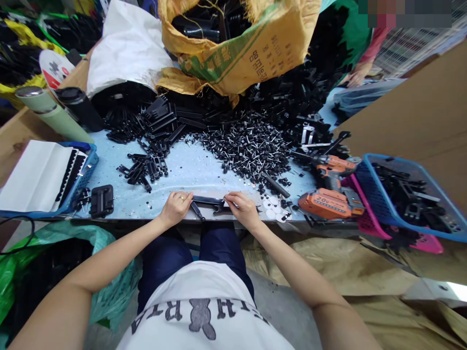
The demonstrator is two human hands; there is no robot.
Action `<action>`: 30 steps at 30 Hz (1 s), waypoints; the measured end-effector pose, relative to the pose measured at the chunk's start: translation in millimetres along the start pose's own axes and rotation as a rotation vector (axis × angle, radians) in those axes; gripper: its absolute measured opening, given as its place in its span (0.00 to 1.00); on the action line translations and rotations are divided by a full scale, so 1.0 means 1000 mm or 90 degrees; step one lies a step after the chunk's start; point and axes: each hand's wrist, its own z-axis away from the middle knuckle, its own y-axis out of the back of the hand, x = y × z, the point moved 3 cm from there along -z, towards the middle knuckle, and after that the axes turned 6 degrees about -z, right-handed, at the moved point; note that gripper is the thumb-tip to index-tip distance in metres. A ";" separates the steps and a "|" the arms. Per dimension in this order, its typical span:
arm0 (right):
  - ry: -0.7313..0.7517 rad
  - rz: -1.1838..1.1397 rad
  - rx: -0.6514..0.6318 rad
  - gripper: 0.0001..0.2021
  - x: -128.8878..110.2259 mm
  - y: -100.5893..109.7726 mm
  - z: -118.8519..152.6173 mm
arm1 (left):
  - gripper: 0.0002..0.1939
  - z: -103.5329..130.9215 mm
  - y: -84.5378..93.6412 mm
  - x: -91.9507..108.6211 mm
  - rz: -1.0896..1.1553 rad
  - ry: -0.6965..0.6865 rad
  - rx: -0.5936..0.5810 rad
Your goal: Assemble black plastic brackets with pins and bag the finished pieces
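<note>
Near the table's front edge I hold a long black plastic bar (208, 200) level between both hands. My left hand (177, 208) is closed, pinching its left end. At the other end, my right hand (242, 209) pinches the bar between thumb and fingers. A short black arm piece (197, 211) slants down by my left fingers; whether it is joined to the bar I cannot tell. Just beyond lies a heap of small black-headed pins with metal shanks (251, 146). White round discs (273, 208) lie to the right of my right hand.
An orange cordless drill (328, 194) lies right, beside a blue basket (368, 167) of black parts. Black arm pieces (148, 167) and a flat black part (101, 201) lie left. A yellow sack (255, 58) stands behind. Another person's hand (357, 75) is at the far right.
</note>
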 end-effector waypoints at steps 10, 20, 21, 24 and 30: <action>0.080 0.084 -0.146 0.13 0.023 -0.014 0.025 | 0.23 -0.039 -0.009 0.056 0.040 -0.133 -0.159; 0.139 0.279 -0.345 0.26 0.049 0.005 0.012 | 0.26 -0.046 -0.022 0.039 0.001 -0.184 -0.222; 0.112 0.320 -0.324 0.27 0.050 0.008 0.010 | 0.25 -0.049 -0.023 0.039 -0.009 -0.143 -0.222; 0.109 0.301 -0.266 0.31 0.033 0.020 0.005 | 0.26 -0.054 -0.012 0.040 0.013 -0.036 -0.197; 0.231 -0.232 -0.317 0.30 -0.055 0.042 -0.014 | 0.33 -0.035 0.071 0.067 0.432 -0.040 -0.001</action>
